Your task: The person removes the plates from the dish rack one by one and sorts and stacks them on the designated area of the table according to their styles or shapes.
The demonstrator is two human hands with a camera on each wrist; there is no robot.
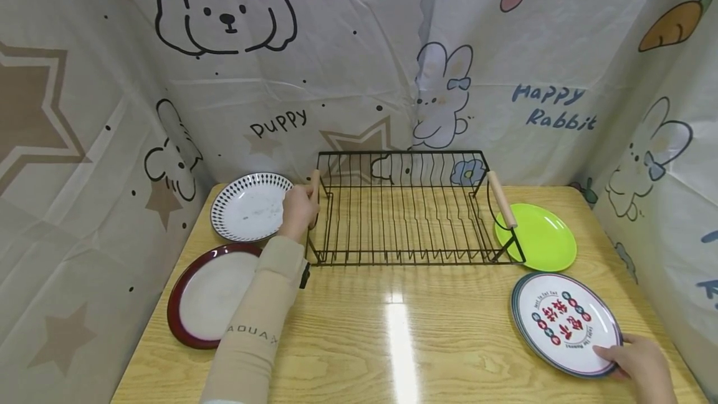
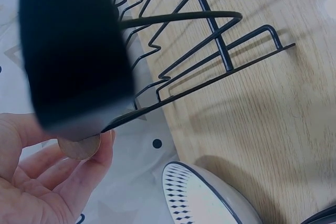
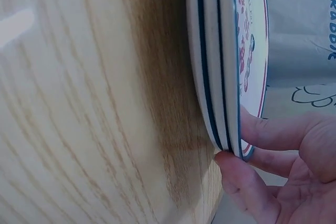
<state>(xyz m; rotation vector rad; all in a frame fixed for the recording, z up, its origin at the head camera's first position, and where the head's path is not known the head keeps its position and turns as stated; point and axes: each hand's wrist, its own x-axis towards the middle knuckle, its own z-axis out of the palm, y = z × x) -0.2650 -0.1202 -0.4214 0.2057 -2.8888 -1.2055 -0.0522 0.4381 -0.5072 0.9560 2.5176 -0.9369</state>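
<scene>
A black wire dish rack (image 1: 401, 153) with wooden handles stands at the middle back of the table. My left hand (image 1: 299, 209) grips its left handle (image 2: 80, 148), fingers wrapped round the wood in the left wrist view. At the front right, my right hand (image 1: 642, 360) pinches the near edge of a stack of white plates (image 1: 566, 323) with blue rims and red characters. Thumb on top and fingers beneath, it holds three plates together, as their layered edges (image 3: 215, 77) show in the right wrist view. No dishes stand in the rack.
A bright green plate (image 1: 541, 239) lies beside the rack's right end, partly behind its frame. On the left are a white dish with a black diamond border (image 1: 252, 209) and a dark red-rimmed plate (image 1: 215, 298), partly covered by my left sleeve. Printed curtains (image 1: 359, 67) enclose the table.
</scene>
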